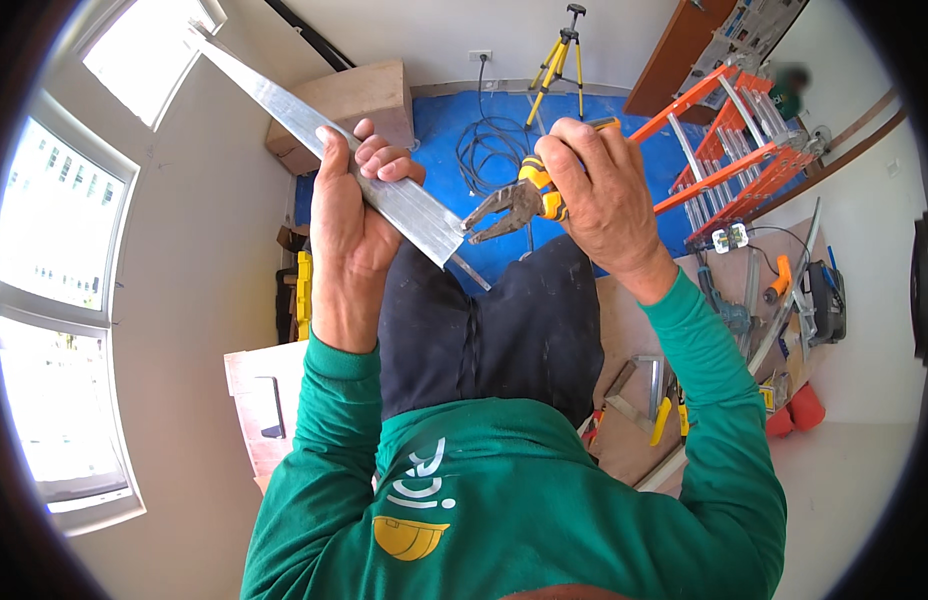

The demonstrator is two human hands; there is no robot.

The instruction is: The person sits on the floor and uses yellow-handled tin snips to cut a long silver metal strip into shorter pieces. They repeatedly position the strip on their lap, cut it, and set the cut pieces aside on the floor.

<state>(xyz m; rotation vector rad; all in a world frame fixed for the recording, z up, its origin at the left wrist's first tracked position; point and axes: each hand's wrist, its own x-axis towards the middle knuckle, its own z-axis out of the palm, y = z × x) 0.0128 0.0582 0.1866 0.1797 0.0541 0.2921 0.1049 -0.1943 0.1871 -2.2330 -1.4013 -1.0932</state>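
My left hand [346, 225] is wrapped round a long silvery metal channel [412, 212], the thumb on one side and the fingers over the other. The channel slants from the upper left down to its near end in front of my lap. A narrow strip of metal [471, 272] juts out past that end. In my right hand [606, 205] is a pair of pliers [511, 210] with yellow and black handles. Their jaws are spread and point left, right beside the channel's near end; whether they touch it I cannot tell.
A blue sheet [439, 130] covers the floor, with a coiled black cable [474, 155] and yellow tripod [556, 65]. A cardboard box [359, 98] stands far left. At right are an orange ladder [719, 185], another person [787, 92] beyond it, and several tools on a wooden board [624, 320].
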